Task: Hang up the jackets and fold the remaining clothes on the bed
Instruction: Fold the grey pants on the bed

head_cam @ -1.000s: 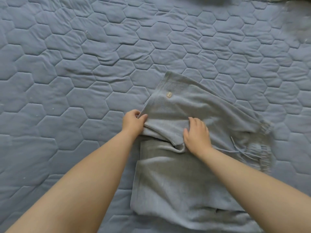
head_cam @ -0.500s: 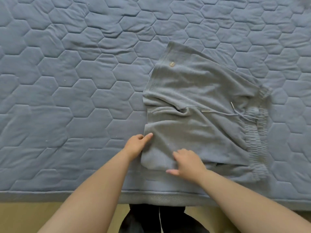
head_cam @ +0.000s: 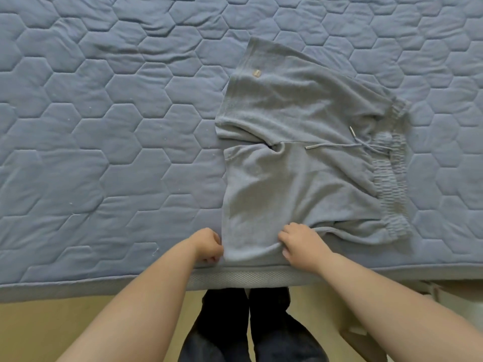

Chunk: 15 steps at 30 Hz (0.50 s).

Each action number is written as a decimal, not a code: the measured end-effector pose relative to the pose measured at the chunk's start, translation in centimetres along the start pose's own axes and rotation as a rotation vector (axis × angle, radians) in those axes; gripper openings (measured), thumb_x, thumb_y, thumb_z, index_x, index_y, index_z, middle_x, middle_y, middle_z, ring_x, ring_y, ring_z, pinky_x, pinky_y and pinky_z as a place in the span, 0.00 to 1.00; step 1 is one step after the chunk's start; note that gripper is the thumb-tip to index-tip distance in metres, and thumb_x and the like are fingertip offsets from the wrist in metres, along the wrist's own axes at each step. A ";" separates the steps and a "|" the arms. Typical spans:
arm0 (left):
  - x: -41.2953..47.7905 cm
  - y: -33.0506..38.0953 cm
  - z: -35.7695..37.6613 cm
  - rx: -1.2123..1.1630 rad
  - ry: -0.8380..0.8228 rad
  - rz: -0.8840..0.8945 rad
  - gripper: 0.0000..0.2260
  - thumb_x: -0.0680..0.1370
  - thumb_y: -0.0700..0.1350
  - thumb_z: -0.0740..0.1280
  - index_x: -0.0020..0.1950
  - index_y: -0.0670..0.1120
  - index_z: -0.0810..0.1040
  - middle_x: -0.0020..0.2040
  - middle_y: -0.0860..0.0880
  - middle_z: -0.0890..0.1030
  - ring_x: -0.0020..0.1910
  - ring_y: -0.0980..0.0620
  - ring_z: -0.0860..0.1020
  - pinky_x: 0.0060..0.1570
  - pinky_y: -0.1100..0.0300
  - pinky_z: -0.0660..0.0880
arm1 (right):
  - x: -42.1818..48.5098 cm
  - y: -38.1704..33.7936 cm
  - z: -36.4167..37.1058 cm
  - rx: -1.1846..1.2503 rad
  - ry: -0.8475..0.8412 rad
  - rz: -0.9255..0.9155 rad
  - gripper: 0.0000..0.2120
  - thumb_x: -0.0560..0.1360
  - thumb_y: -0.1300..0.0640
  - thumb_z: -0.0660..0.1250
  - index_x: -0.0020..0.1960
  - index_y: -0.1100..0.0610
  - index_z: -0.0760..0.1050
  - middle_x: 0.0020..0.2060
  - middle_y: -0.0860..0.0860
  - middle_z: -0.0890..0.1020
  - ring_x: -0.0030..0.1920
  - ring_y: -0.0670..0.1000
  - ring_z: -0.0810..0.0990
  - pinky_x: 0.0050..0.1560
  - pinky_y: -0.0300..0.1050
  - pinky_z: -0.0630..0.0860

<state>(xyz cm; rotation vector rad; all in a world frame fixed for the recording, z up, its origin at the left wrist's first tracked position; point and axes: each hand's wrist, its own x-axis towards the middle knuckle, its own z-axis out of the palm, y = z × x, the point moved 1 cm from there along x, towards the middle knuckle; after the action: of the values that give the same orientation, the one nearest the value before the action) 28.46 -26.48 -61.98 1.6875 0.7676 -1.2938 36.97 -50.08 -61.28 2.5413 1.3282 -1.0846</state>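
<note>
Grey-blue drawstring shorts (head_cam: 300, 158) lie spread on the quilted blue bed cover (head_cam: 104, 126), waistband to the right and legs to the left. A small tan label sits on the far leg. My left hand (head_cam: 207, 245) grips the near leg's hem corner with curled fingers. My right hand (head_cam: 300, 242) grips the near side edge of the same leg, bunching the cloth slightly. Both hands are close to the bed's front edge.
The mattress edge (head_cam: 248, 278) runs across the lower part of the view, with yellowish floor (head_cam: 52, 330) below it. My dark trouser legs (head_cam: 248, 330) stand against the bed. A pale object (head_cam: 439, 291) shows at the right below the edge.
Both hands left the crotch area and moved toward me to the near leg's edge, where they took hold of it. The view tilted down, bringing the bed edge and floor into sight.
</note>
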 end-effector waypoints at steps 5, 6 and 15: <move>0.2 0.4 1.6 -0.481 -0.089 -0.072 0.13 0.77 0.50 0.68 0.56 0.45 0.70 0.53 0.47 0.74 0.49 0.48 0.77 0.48 0.55 0.78 | -2.0 0.5 0.5 0.068 0.126 0.152 0.08 0.72 0.53 0.61 0.38 0.55 0.65 0.36 0.49 0.68 0.37 0.52 0.68 0.38 0.45 0.64; 0.1 0.5 2.2 -0.573 -0.101 -0.072 0.14 0.77 0.48 0.69 0.56 0.45 0.69 0.56 0.48 0.73 0.51 0.48 0.77 0.49 0.54 0.78 | -2.4 0.7 0.5 -0.011 0.121 0.145 0.09 0.68 0.55 0.67 0.39 0.54 0.67 0.36 0.50 0.69 0.37 0.52 0.69 0.38 0.45 0.65; 0.2 0.8 5.8 -0.936 0.413 -0.071 0.08 0.78 0.30 0.62 0.52 0.41 0.74 0.47 0.42 0.74 0.42 0.46 0.74 0.41 0.53 0.77 | -6.6 6.8 2.5 -0.157 0.060 0.346 0.04 0.72 0.66 0.65 0.46 0.61 0.76 0.42 0.58 0.78 0.46 0.60 0.77 0.44 0.51 0.72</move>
<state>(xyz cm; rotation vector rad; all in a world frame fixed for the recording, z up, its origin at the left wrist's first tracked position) 26.67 -32.05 -62.54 1.1359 1.4084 -0.4520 38.16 -59.79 -60.74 2.5714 0.8949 -0.8105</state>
